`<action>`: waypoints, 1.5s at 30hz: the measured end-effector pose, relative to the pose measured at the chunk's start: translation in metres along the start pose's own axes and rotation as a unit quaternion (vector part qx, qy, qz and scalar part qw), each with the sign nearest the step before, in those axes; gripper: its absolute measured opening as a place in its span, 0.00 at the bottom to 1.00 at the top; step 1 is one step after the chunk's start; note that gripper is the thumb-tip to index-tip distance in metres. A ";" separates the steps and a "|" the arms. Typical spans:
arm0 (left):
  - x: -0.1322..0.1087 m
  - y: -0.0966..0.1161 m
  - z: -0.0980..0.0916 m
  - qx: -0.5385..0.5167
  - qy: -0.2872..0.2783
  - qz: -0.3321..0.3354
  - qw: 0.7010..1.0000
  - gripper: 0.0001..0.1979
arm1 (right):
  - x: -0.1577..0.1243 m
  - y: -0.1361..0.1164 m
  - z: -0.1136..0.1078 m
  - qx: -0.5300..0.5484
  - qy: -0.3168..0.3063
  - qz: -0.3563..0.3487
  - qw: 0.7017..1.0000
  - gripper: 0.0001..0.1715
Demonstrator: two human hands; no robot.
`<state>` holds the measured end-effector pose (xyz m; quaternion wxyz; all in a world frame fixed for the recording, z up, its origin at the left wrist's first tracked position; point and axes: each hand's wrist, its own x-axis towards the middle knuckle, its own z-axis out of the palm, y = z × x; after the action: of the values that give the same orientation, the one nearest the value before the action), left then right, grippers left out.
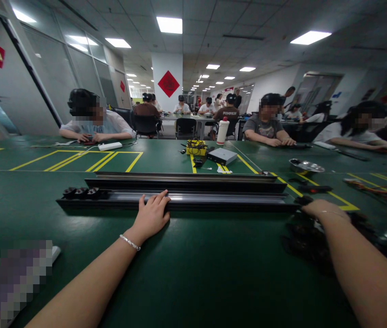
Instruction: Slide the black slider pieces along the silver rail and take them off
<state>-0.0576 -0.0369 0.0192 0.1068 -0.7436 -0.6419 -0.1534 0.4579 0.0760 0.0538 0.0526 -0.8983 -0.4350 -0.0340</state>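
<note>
My left hand (152, 212) lies with fingers spread on the near long black rail (214, 203), around its middle. Several small black parts (81, 192) sit in a row in the left end of that rail. A second long black rail (193, 183) lies parallel just behind. My right hand (323, 210) is at the near rail's right end, beside a pile of dark parts (311, 241). The fingertips of my right hand meet a small black item (303, 200), but are too blurred to show whether they hold it.
On the green table (193, 273) stand a yellow box with cables (196, 146), a grey box (222, 156), a white bottle (222, 132) and a metal bowl (306, 166). A pixelated flat object (16, 282) lies front left. People sit across the table.
</note>
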 end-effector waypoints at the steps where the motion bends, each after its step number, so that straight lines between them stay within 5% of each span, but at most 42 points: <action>1: 0.000 -0.001 0.000 -0.005 0.000 -0.001 1.000 0.21 | -0.002 -0.002 -0.002 -0.004 -0.053 0.012 0.998 0.20; 4: 0.002 -0.006 -0.001 -0.024 0.005 -0.011 1.000 0.21 | -0.008 -0.007 -0.010 -0.013 -0.123 0.018 0.992 0.26; 11: 0.009 -0.045 -0.015 0.022 0.135 -0.193 0.972 0.23 | -0.021 -0.019 -0.026 -0.049 -0.080 0.006 0.996 0.25; 14: 0.007 -0.072 -0.016 0.023 0.172 -0.298 0.939 0.25 | -0.036 -0.038 -0.033 -0.047 -0.031 -0.049 0.997 0.26; 19: -0.004 -0.106 -0.010 -0.026 0.140 -0.425 0.894 0.28 | -0.079 -0.089 -0.024 0.048 0.037 -0.201 0.978 0.23; 23: -0.007 -0.113 -0.010 -0.027 0.137 -0.424 0.895 0.28 | -0.117 -0.123 0.005 0.147 0.085 -0.292 0.941 0.23; 27: -0.005 -0.107 -0.014 -0.025 0.172 -0.403 0.899 0.24 | -0.142 -0.134 0.028 0.176 0.136 -0.251 0.942 0.24; 33: -0.002 -0.093 -0.017 -0.028 0.170 -0.405 0.898 0.23 | -0.142 -0.130 0.032 0.185 0.129 -0.265 0.938 0.25; 38: -0.004 -0.099 -0.016 -0.056 0.223 -0.439 0.869 0.32 | -0.142 -0.129 0.029 0.187 0.125 -0.269 0.937 0.25; 45: -0.004 -0.104 -0.010 -0.094 0.117 -0.422 0.894 0.26 | -0.144 -0.130 0.029 0.193 0.120 -0.265 0.937 0.25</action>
<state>-0.1621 -0.0281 0.0227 0.0362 -0.3857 -0.8609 -0.3299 0.2675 0.0479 0.0185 0.2655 -0.7126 -0.6456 -0.0699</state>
